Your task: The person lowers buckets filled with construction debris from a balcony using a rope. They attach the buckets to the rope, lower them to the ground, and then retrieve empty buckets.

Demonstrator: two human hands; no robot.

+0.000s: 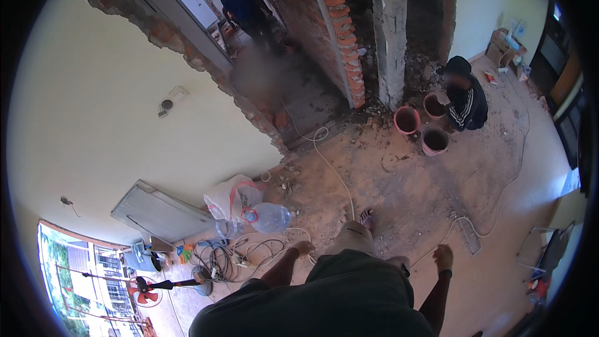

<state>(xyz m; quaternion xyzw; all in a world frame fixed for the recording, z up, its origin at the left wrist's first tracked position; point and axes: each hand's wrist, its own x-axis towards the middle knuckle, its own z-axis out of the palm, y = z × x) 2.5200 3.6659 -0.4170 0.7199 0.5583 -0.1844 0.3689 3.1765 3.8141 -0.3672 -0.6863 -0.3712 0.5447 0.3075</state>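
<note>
My left hand (pixel 304 248) hangs beside my left hip, its fingers loosely curled, and no object shows in it. Below it on the floor lie a loop of white cable (pixel 293 229) and a tangle of dark cables (pixel 218 261). On my other side, my right hand (pixel 443 257) is held out from the body with curled fingers and nothing visible inside. A dark band circles that wrist. The nearest thing to it is a thin pale cable (pixel 460 219) on the floor. My sandalled foot (pixel 367 219) is stepping on the dusty tiles.
A person (pixel 468 97) crouches by several buckets (pixel 435 140); another person (pixel 246 6) stands beyond the broken wall (pixel 212 68). A concrete post (pixel 391 37) rises amid rubble. Left are a large clear bottle (pixel 273 217), a white sack (pixel 234 195), a leaning panel (pixel 161 212) and a fan (pixel 145 292).
</note>
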